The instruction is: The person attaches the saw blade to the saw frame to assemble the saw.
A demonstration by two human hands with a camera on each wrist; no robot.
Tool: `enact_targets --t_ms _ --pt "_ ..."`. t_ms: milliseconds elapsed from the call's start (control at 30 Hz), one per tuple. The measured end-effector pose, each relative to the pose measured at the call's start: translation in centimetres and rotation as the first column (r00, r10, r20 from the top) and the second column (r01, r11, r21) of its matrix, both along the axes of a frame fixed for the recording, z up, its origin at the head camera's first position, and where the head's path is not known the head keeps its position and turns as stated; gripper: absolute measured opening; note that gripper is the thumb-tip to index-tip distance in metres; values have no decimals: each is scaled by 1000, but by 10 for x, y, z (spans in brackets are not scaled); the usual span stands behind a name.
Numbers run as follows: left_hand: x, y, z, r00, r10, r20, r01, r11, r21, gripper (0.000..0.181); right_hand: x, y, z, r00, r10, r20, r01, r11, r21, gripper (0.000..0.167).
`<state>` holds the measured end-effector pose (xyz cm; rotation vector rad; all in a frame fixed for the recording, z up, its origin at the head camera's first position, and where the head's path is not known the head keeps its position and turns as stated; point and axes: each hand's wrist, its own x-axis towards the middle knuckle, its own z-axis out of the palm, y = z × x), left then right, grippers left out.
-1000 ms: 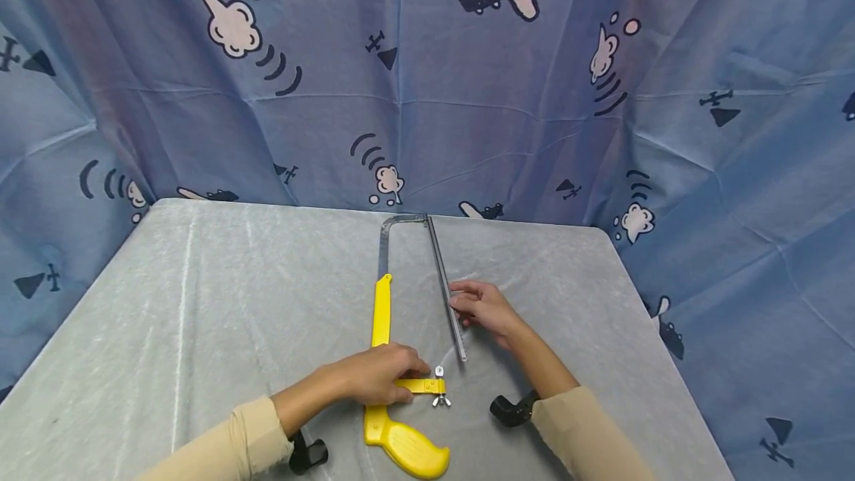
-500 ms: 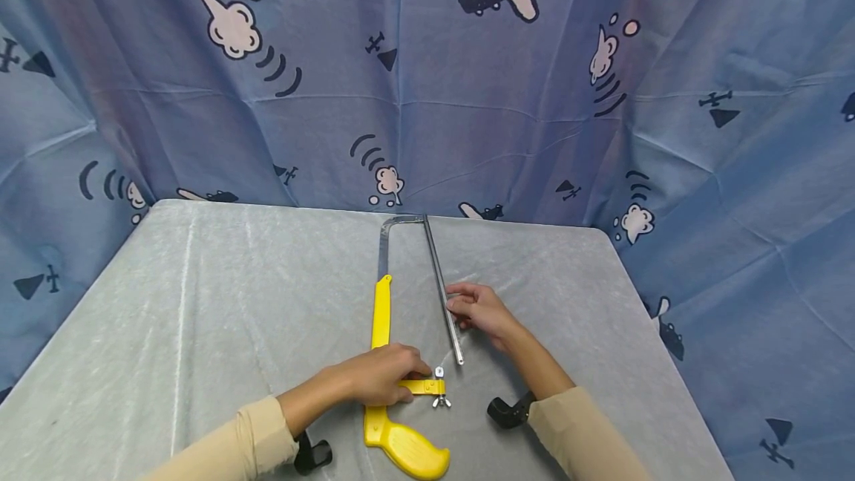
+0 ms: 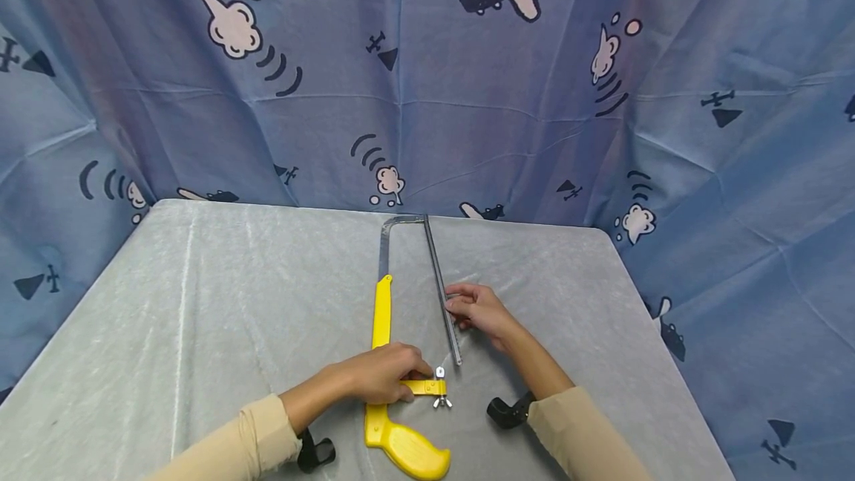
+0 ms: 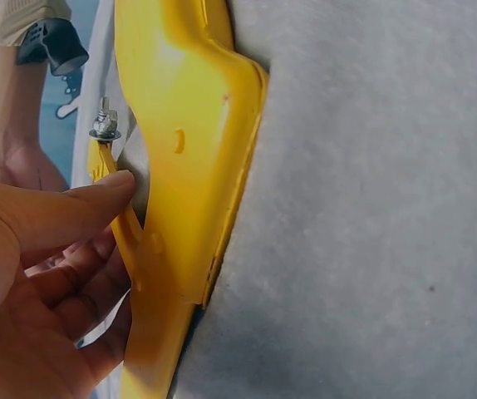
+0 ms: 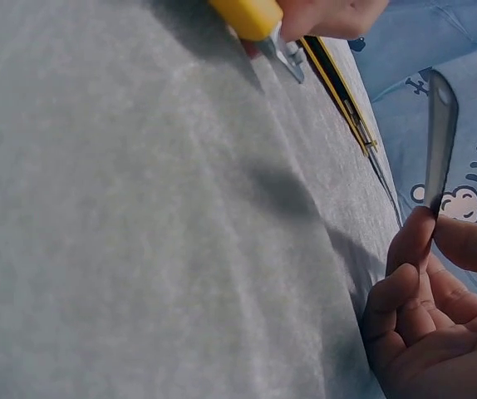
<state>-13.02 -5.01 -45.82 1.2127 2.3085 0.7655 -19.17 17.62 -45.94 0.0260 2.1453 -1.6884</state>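
Observation:
A hacksaw frame with a yellow handle [image 3: 410, 451] lies on the table, its grey bent end [image 3: 384, 247] toward the far edge. My left hand [image 3: 387, 375] grips the frame's short yellow arm [image 3: 422, 387], fingers and thumb on either side of it. At that arm's tip sits a wing nut [image 3: 442, 401] with a metal peg. Between thumb and forefinger my right hand [image 3: 484, 312] pinches a thin metal saw blade [image 3: 436, 266]. The blade's far end meets the bent end of the frame; its near end, with a hole [image 5: 444, 96], stands apart from the peg.
A grey cloth covers the table [image 3: 234, 318]. Behind it hangs a blue curtain [image 3: 320, 110] with printed planes and clouds. Black wrist mounts [image 3: 510, 413] sit by both sleeves.
The blade's near end has swung slightly left, toward the peg, with my right hand. My left hand keeps its grip in nearly the same place.

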Motion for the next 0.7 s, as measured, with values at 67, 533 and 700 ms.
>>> enact_targets --t_ms 67,533,700 --pt "0 0 0 1000 4 18 -4 1000 2 36 0 0 -1 1000 -1 3 1 1000 4 41" --pt "-3 1 -2 994 20 103 -22 1000 12 23 -2 -1 -11 1000 10 -3 -10 1000 -10 40" --pt "-5 1 -5 991 29 127 -32 999 20 22 -2 -2 -13 1000 13 -8 -13 1000 -7 40"
